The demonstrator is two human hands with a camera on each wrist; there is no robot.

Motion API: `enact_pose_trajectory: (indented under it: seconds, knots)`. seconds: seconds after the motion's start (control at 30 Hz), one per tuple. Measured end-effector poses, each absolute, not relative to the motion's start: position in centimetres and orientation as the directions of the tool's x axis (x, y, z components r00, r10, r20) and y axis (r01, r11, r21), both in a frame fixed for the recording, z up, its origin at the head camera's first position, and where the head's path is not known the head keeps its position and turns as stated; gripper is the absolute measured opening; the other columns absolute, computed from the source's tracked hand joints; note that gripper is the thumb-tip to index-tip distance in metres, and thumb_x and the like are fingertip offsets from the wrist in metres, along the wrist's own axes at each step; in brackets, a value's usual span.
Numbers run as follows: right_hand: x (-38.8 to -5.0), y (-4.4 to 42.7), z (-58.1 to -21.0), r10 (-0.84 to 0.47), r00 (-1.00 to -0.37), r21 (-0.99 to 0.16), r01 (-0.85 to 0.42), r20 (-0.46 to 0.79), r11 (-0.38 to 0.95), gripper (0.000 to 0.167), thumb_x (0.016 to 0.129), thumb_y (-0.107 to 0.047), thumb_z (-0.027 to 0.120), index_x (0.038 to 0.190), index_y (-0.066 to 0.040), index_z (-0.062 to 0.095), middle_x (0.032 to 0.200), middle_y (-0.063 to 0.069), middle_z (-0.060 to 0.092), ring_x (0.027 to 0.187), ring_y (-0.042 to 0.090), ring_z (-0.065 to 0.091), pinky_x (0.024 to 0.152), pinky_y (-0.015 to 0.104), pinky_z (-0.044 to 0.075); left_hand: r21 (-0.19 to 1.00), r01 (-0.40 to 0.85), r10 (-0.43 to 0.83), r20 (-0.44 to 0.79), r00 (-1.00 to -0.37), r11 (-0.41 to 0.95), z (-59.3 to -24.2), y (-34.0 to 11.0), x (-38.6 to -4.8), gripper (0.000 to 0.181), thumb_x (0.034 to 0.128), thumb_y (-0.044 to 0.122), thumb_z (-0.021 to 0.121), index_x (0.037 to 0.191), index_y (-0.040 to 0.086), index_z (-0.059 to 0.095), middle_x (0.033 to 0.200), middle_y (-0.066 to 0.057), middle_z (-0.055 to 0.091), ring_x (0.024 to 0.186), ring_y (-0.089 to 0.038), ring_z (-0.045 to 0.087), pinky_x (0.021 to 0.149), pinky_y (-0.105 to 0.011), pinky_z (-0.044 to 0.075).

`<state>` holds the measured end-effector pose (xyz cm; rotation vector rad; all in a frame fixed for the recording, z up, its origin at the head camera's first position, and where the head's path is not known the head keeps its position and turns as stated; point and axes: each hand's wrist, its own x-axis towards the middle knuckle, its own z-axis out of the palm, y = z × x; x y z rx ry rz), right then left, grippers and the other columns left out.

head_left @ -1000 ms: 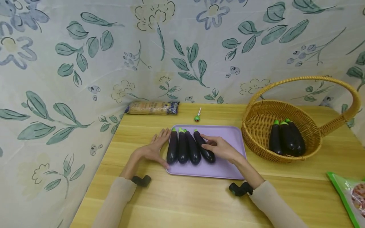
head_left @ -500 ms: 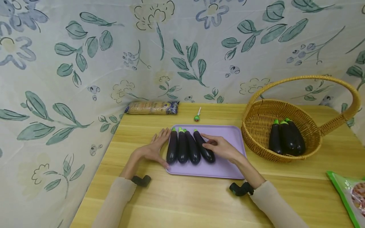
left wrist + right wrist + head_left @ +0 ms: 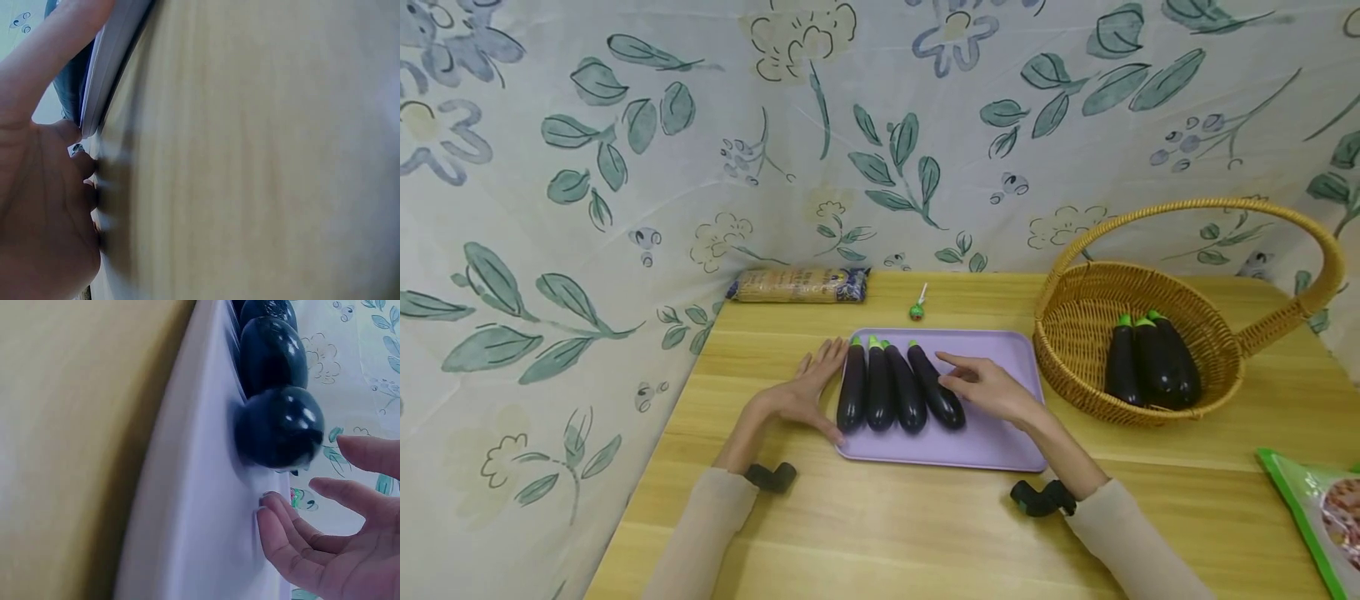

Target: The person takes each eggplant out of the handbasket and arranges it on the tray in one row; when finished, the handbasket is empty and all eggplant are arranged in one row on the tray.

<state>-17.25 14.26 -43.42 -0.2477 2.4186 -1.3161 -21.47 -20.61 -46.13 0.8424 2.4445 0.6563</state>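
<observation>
Several dark eggplants with green tips lie side by side on the left part of a lilac tray (image 3: 1000,450). My left hand (image 3: 801,398), fingers straight and spread, rests at the tray's left edge. In the left wrist view, its thumb lies along the tray's side wall (image 3: 103,69). To the right of the rightmost eggplant (image 3: 937,392) is my right hand (image 3: 991,390), holding nothing. The right wrist view shows relaxed fingers (image 3: 290,553) apart from the nearest eggplant's rounded end (image 3: 281,428).
A wicker basket (image 3: 1067,342) with a tall handle stands right of the tray, with three eggplants (image 3: 1157,362) inside. Behind the tray lie a lollipop (image 3: 917,311) and a long noodle-like package (image 3: 797,285). A green-edged bag (image 3: 1311,508) sits at the right.
My right hand has let go of the rightmost eggplant and moved slightly right, its fingers loosening. The left hand and the eggplants stay in place.
</observation>
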Motion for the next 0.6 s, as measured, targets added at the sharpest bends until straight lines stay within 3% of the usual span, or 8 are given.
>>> enact_pose_trajectory:
  seconds: [0.2, 0.3, 0.5, 0.6]
  knots:
    - [-16.4, 15.9, -42.0, -0.35, -0.913, -0.825, -0.026, -0.21, 0.565, 0.058, 0.105, -0.032, 0.06, 0.158, -0.012, 0.045, 0.136, 0.019, 0.066, 0.125, 0.035, 0.06, 0.103, 0.053, 0.051, 0.575, 0.425, 0.654, -0.273, -0.705, 0.699, -46.3, -20.7, -21.5, 0.154, 0.0639, 0.051, 0.097, 0.165, 0.009, -0.012, 0.172, -0.015, -0.022, 0.16, -0.036, -0.022, 0.129, -0.061, -0.012]
    - [-15.8, 17.1, -40.9, -0.386, -0.899, -0.831, -0.045, -0.209, 0.554, 0.059, 0.106, -0.035, 0.058, 0.159, -0.013, 0.043, 0.14, 0.019, 0.063, 0.128, 0.036, 0.059, 0.103, 0.053, 0.052, 0.576, 0.425, 0.655, -0.275, -0.704, 0.699, -46.3, -20.7, -21.5, 0.154, 0.0643, 0.051, 0.096, 0.165, 0.009, -0.012, 0.172, -0.015, -0.023, 0.16, -0.035, -0.022, 0.129, -0.061, -0.012]
    - [-14.9, 20.3, -38.7, -0.431, -0.884, -0.848, -0.08, -0.183, 0.524, 0.055, 0.107, -0.034, 0.057, 0.158, -0.015, 0.045, 0.141, 0.019, 0.063, 0.13, 0.034, 0.06, 0.104, 0.046, 0.053, 0.58, 0.419, 0.655, -0.28, -0.702, 0.698, -46.0, -20.6, -21.4, 0.154, 0.0641, 0.052, 0.096, 0.165, 0.01, -0.012, 0.172, -0.015, -0.023, 0.16, -0.036, -0.022, 0.129, -0.061, -0.012]
    - [-14.4, 22.3, -37.8, -0.423, -0.891, -0.845, -0.094, -0.165, 0.527, 0.053, 0.107, -0.034, 0.057, 0.156, -0.018, 0.047, 0.14, 0.014, 0.066, 0.13, 0.028, 0.062, 0.103, 0.034, 0.053, 0.583, 0.417, 0.654, -0.28, -0.702, 0.697, -46.0, -20.5, -21.4, 0.154, 0.0637, 0.052, 0.097, 0.166, 0.009, -0.011, 0.172, -0.015, -0.022, 0.16, -0.036, -0.022, 0.129, -0.062, -0.012]
